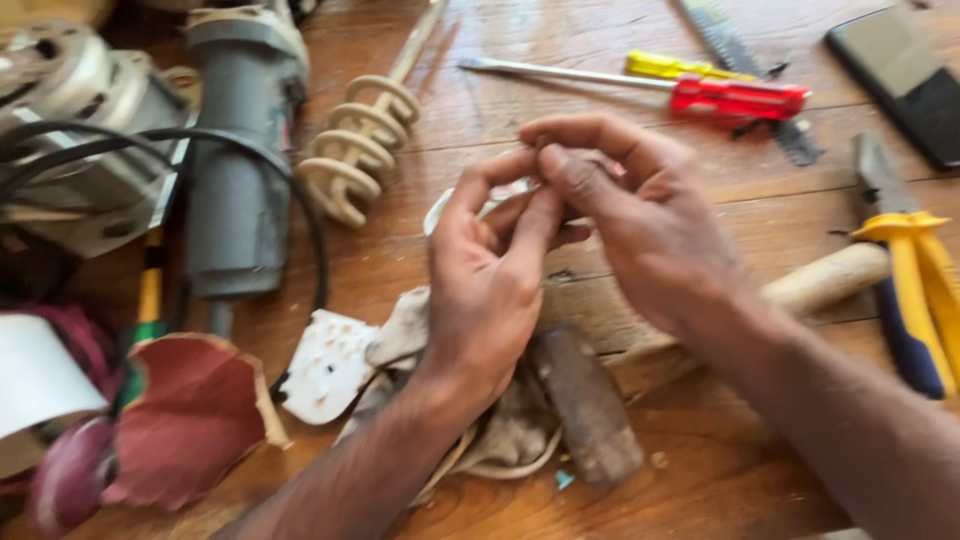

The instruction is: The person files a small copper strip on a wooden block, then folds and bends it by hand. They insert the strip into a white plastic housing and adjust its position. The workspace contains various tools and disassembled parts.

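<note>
A small white part (500, 193) was mostly hidden between the fingers of the left hand (490, 275) and right hand (640, 215), its shape unreadable through blur. The hammer (600, 400) lay partly under the wrists. The bench's right edge cut off the pliers (915, 290) and a dark slab (900, 80).

Workshop or repair bench: worn brown wooden plank tabletop (560, 60) crowded with tools. Landmark is the grey electric angle grinder (235, 170) at upper left (black cable looped round it). Just right of it, a beige coiled heating element (355, 150). Further right, a red-handled screwdriver (735, 98) and yellow-and-blue-handled pliers (915, 290). Below the grinder, curled red sandpaper sheets (190, 415); a rusty hammer with wooden handle (585, 405) lower right.
</note>
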